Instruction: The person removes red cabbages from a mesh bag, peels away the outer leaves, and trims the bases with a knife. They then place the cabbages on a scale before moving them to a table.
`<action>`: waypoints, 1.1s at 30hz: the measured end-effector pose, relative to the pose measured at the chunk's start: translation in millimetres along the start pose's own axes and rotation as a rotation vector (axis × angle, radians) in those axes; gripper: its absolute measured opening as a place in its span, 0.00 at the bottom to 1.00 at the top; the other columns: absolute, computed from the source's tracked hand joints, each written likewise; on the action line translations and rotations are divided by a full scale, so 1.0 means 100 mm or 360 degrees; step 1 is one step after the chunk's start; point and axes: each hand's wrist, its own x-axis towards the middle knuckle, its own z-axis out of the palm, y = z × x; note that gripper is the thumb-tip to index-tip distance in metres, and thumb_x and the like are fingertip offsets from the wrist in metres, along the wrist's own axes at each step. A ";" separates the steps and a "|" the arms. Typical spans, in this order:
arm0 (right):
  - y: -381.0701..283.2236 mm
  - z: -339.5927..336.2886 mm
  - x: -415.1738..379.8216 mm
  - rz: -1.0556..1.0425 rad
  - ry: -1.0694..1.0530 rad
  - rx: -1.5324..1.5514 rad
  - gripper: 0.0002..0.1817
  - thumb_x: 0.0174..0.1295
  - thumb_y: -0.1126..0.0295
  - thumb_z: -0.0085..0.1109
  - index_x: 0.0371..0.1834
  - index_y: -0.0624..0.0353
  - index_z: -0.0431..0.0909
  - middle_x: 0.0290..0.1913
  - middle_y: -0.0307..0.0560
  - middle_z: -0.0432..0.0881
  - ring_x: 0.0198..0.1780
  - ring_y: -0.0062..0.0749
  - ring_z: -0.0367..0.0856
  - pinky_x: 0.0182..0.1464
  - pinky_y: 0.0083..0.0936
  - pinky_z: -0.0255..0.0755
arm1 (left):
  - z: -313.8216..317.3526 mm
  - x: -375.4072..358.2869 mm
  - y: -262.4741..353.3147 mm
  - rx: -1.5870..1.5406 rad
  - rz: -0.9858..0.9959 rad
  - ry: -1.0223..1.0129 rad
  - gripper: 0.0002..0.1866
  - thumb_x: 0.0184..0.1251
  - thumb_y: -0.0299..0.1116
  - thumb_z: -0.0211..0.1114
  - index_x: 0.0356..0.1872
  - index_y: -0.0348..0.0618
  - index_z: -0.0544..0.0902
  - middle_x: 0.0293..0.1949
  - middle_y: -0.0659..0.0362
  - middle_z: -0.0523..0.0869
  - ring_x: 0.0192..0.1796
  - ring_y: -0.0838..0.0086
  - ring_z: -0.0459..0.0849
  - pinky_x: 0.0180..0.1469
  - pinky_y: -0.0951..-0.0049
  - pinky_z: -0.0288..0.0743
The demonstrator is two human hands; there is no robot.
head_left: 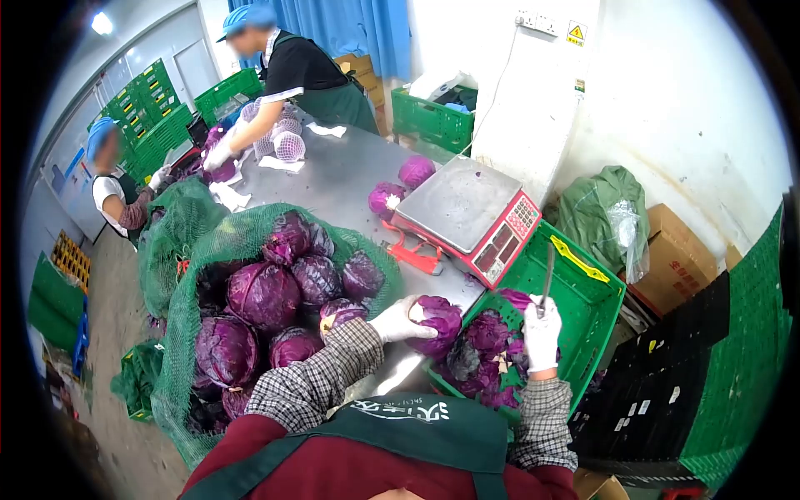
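Note:
My left hand (398, 322), in a white glove, grips a red cabbage (438, 328) at the table's near edge, just left of the green crate. My right hand (542, 335), gloved too, is closed round a knife (548, 271) whose blade points up; its handle is mostly hidden in the fist. Below and between the hands, loose purple cabbage leaves (487, 333) lie in the green crate (593, 329). Beside my left forearm, a green mesh bag (179, 333) stands open, full of red cabbages (262, 296).
A red digital scale (458, 204) stands on the metal table (333, 179), with two cabbages (417, 172) and a red-handled tool (414, 254) beside it. Across the table, a person (308, 75) handles cabbages near white foam nets (289, 146); another person (112, 179) works at far left.

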 end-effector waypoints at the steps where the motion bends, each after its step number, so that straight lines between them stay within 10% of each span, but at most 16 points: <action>1: 0.12 -0.08 0.05 0.0059 -0.0007 0.0035 0.06 0.65 0.76 0.56 0.45 0.59 0.77 0.29 0.32 0.72 0.26 0.12 0.66 0.27 0.14 0.62 | 0.01 0.00 -0.05 0.0038 0.0001 0.0020 0.50 0.41 0.49 0.79 0.64 0.30 0.68 0.56 0.42 0.79 0.61 0.59 0.78 0.66 0.64 0.69; 10: -0.41 0.61 -0.41 0.0726 -0.1034 0.0137 0.18 0.60 0.63 0.68 0.46 0.62 0.76 0.39 0.42 0.77 0.31 0.18 0.75 0.29 0.17 0.69 | 0.16 -0.13 0.20 0.0624 -0.0073 0.0193 0.54 0.39 0.54 0.79 0.67 0.32 0.64 0.61 0.39 0.72 0.65 0.54 0.71 0.69 0.61 0.64; 11: 0.09 0.76 -0.50 -0.0474 -0.0695 -0.0513 0.16 0.61 0.65 0.67 0.45 0.63 0.76 0.42 0.46 0.77 0.40 0.23 0.77 0.40 0.20 0.72 | 0.19 -0.17 0.26 0.0718 -0.0090 0.0190 0.56 0.40 0.58 0.76 0.68 0.35 0.63 0.61 0.37 0.71 0.66 0.49 0.69 0.69 0.60 0.63; 13: -0.31 0.68 -0.56 -0.0482 -0.0692 -0.0549 0.13 0.61 0.70 0.65 0.45 0.63 0.76 0.42 0.49 0.78 0.45 0.27 0.77 0.48 0.24 0.71 | 0.27 -0.20 0.29 0.0823 -0.0142 0.0252 0.55 0.39 0.59 0.75 0.68 0.36 0.63 0.60 0.38 0.71 0.65 0.48 0.69 0.69 0.60 0.63; 14: -0.43 0.78 -0.70 0.0237 -0.0572 0.0740 0.12 0.60 0.73 0.63 0.45 0.64 0.76 0.40 0.50 0.78 0.40 0.30 0.79 0.44 0.25 0.73 | 0.30 -0.18 0.25 0.0875 -0.0104 0.0304 0.54 0.39 0.59 0.75 0.68 0.38 0.64 0.60 0.38 0.72 0.64 0.47 0.70 0.68 0.58 0.65; 15: -0.42 0.76 -0.69 -0.0432 -0.0726 -0.0139 0.11 0.60 0.76 0.62 0.45 0.64 0.76 0.35 0.45 0.78 0.33 0.30 0.78 0.40 0.24 0.74 | 0.34 -0.15 0.18 0.0921 -0.0066 0.0355 0.53 0.39 0.59 0.75 0.67 0.40 0.65 0.59 0.39 0.72 0.63 0.46 0.72 0.67 0.56 0.66; 18: -0.60 0.88 -0.75 0.0142 -0.0727 0.0281 0.11 0.61 0.75 0.62 0.46 0.63 0.76 0.28 0.39 0.76 0.26 0.24 0.74 0.31 0.22 0.72 | 0.35 -0.19 0.23 0.0915 -0.0134 0.0345 0.52 0.39 0.57 0.76 0.66 0.41 0.66 0.57 0.39 0.73 0.60 0.45 0.74 0.64 0.56 0.69; 21: -0.58 0.95 -0.76 -0.0555 -0.0587 -0.0001 0.13 0.62 0.74 0.61 0.49 0.62 0.75 0.28 0.37 0.77 0.23 0.17 0.71 0.26 0.18 0.68 | 0.34 -0.19 0.06 0.0868 -0.0128 0.0398 0.51 0.39 0.57 0.75 0.67 0.44 0.66 0.58 0.38 0.72 0.60 0.44 0.74 0.64 0.55 0.69; 23: -0.92 0.90 -0.83 0.0541 -0.1136 0.0570 0.19 0.61 0.75 0.61 0.56 0.63 0.73 0.33 0.39 0.81 0.30 0.23 0.77 0.35 0.19 0.73 | 0.37 -0.07 -0.27 0.0953 -0.0064 0.0393 0.49 0.44 0.56 0.73 0.67 0.44 0.65 0.58 0.39 0.73 0.59 0.45 0.76 0.61 0.54 0.72; 25: -1.20 0.95 -0.86 0.0019 -0.0959 0.0486 0.20 0.60 0.74 0.62 0.56 0.65 0.73 0.32 0.39 0.81 0.31 0.23 0.77 0.36 0.20 0.73 | 0.54 -0.27 0.28 0.1010 0.0005 0.0654 0.42 0.53 0.54 0.68 0.67 0.44 0.65 0.57 0.40 0.74 0.58 0.44 0.76 0.59 0.52 0.73; 27: -1.29 0.89 -0.78 0.0015 -0.0888 0.0380 0.19 0.60 0.73 0.63 0.53 0.67 0.74 0.30 0.39 0.80 0.30 0.21 0.77 0.33 0.21 0.73 | 0.36 0.15 -0.51 0.0854 0.0068 0.0539 0.42 0.49 0.46 0.76 0.65 0.41 0.67 0.50 0.43 0.79 0.54 0.53 0.81 0.56 0.59 0.77; 30: -0.88 0.33 -0.40 0.0398 -0.0424 0.0645 0.08 0.60 0.75 0.63 0.40 0.62 0.76 0.31 0.38 0.79 0.25 0.22 0.74 0.25 0.21 0.69 | 0.15 -0.19 -0.14 -0.0594 -0.0179 0.0398 0.41 0.49 0.36 0.79 0.63 0.32 0.68 0.56 0.53 0.79 0.59 0.69 0.77 0.63 0.65 0.73; 31: -0.41 0.21 -0.34 0.0025 -0.0186 0.0267 0.14 0.59 0.75 0.64 0.48 0.63 0.75 0.38 0.45 0.79 0.35 0.26 0.77 0.38 0.24 0.74 | 0.13 -0.24 -0.15 -0.0792 -0.0298 0.0447 0.40 0.52 0.35 0.77 0.65 0.34 0.67 0.59 0.52 0.78 0.60 0.68 0.77 0.64 0.64 0.73; 33: -0.03 -0.10 -0.45 0.0367 -0.0281 -0.0046 0.33 0.58 0.72 0.68 0.66 0.66 0.65 0.52 0.51 0.79 0.50 0.32 0.80 0.44 0.26 0.80 | 0.14 -0.35 -0.10 -0.1462 -0.0052 0.0100 0.38 0.56 0.34 0.73 0.67 0.34 0.66 0.60 0.51 0.77 0.62 0.65 0.77 0.65 0.63 0.72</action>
